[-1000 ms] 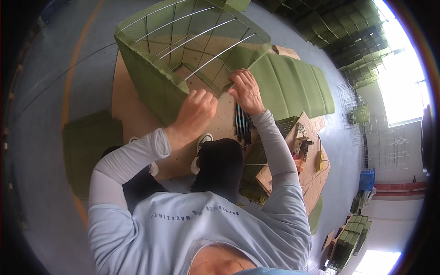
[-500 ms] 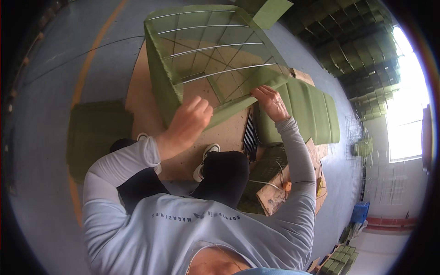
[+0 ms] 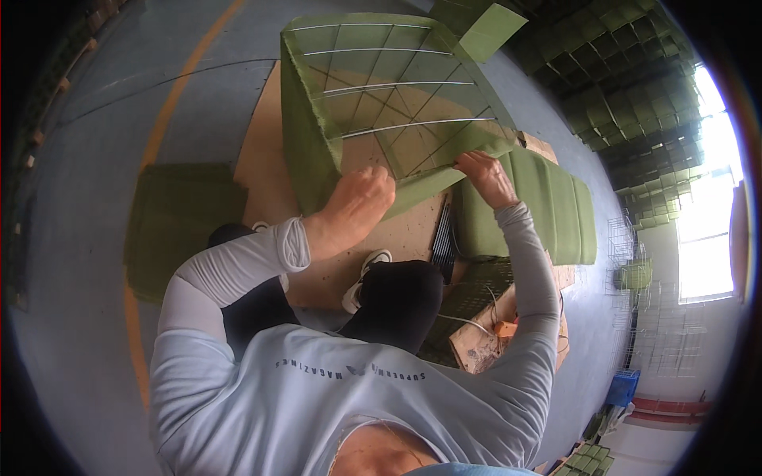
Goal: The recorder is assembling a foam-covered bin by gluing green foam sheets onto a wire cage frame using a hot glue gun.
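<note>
In front of me stands a box-shaped wire frame (image 3: 413, 124) with green fabric (image 3: 305, 131) around its sides. Its upper side shows silver rods, with crossing wires seen through sheer cloth. My left hand (image 3: 353, 208) is closed at the near left corner, its fingers pinching the fabric edge. Further right, my right hand (image 3: 487, 178) pinches the same near edge between thumb and fingers. A strip of the fabric runs between both hands, folded over along the rim. The fingertips of my left hand are partly hidden.
Brown cardboard (image 3: 258, 151) lies under the frame. Left is a flat green fabric stack (image 3: 182, 230); right, a green padded-looking block (image 3: 548, 206). Black rods (image 3: 443, 238) and a dark crate (image 3: 476, 293) are near my knee. Green boxes (image 3: 627, 87) are piled far right.
The view has shifted, so the frame and surroundings sit further right in the picture. Both hands stay at the near fabric edge, with little movement relative to the frame.
</note>
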A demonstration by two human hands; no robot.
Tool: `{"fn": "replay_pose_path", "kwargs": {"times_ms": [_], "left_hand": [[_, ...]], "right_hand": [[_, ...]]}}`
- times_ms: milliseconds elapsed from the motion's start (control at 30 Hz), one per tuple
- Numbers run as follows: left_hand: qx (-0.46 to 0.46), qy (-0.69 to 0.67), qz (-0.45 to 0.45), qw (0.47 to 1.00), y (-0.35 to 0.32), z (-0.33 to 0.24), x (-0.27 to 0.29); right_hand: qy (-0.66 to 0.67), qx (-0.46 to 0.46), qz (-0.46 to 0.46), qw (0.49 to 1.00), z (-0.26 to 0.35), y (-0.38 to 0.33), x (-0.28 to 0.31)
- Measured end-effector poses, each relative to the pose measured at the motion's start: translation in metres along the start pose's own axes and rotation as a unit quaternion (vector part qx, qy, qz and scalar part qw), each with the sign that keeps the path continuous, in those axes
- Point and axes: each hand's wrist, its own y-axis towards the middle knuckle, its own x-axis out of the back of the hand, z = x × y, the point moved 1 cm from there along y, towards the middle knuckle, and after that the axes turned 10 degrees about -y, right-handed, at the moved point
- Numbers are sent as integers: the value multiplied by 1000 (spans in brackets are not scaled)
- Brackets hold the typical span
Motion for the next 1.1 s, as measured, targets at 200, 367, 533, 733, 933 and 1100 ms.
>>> {"fn": "replay_pose_path", "kwargs": {"times_ms": [200,367,533,733,933,1100], "left_hand": [[7,6,-74,997,0,-5,-22],[-43,-157,-107,981,-6,14,-7],[9,-156,-37,987,-24,23,20],[202,-229,-323,896,-22,77,25],[366,-445,-230,784,37,144,3],[366,-463,-262,764,67,244,-38]], "right_hand": [[106,-71,-47,991,-6,-5,-3],[140,-124,49,981,-12,4,7],[113,-245,-141,953,-67,12,9],[24,-400,-130,907,-149,35,-23],[96,-358,60,927,-200,60,-39],[63,-334,88,936,-189,65,-38]]}}
